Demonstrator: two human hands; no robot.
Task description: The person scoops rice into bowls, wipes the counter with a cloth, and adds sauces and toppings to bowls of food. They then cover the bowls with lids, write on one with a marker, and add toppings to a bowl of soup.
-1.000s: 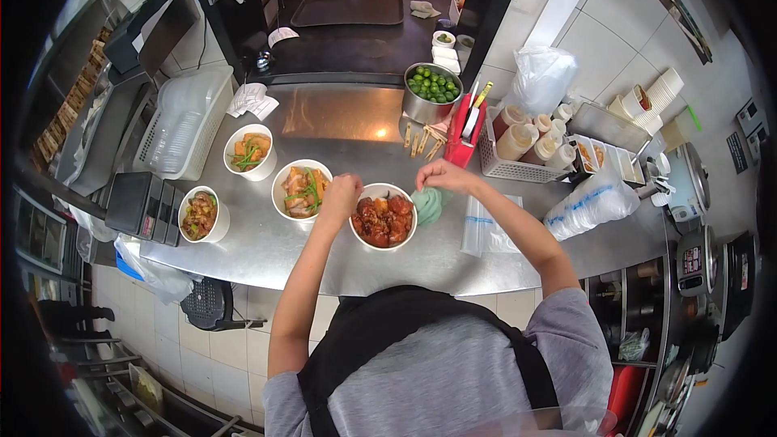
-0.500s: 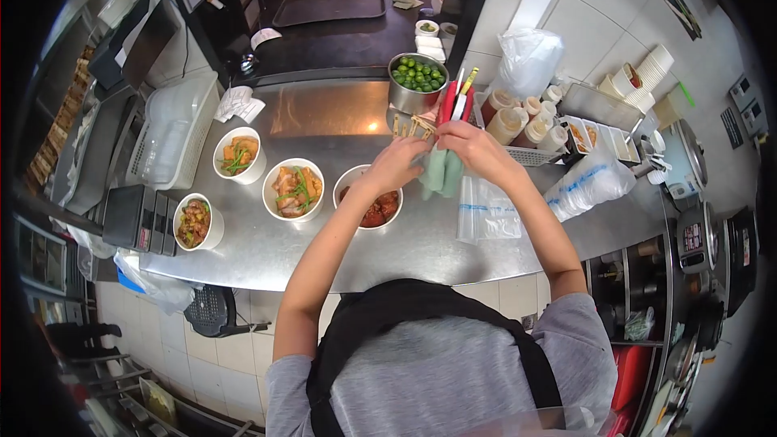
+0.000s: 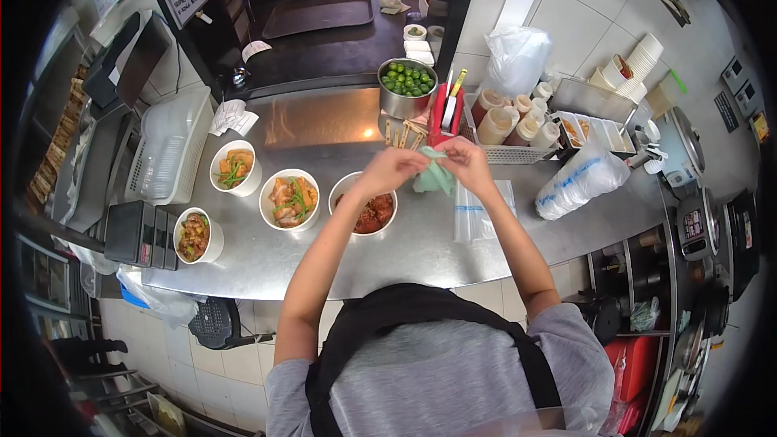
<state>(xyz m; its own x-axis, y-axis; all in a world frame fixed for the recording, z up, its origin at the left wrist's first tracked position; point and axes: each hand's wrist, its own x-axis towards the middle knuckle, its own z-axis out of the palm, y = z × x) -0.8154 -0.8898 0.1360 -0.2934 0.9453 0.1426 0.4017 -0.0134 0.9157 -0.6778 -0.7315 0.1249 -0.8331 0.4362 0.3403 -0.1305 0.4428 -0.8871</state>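
Note:
My left hand [image 3: 394,171] and my right hand [image 3: 465,163] pinch the top edge of a light green, thin plastic bag [image 3: 437,178], which hangs crumpled between them above the steel counter [image 3: 340,263]. Just left of it, partly behind my left forearm, stands a white bowl of dark glazed meat [image 3: 375,212]. Further left are a bowl of meat with green strips [image 3: 290,200], a similar bowl [image 3: 235,167] and a smaller one with browned food [image 3: 194,237]. Clear plastic bags [image 3: 484,209] lie flat right of my hands.
Beyond my hands stand a pot of green citrus fruit [image 3: 407,85], a red holder [image 3: 441,117] with pens, and wooden clothespins [image 3: 402,134]. Sauce bottles [image 3: 495,125] fill a basket. A roll of wrapped plastic [image 3: 581,182] lies right; a lid basket [image 3: 170,146] is left.
The green bag has moved away from the red holder, down and slightly left. My hands now pinch it closer together, and it is more bunched. The bowls stay in place as the view shifts slightly.

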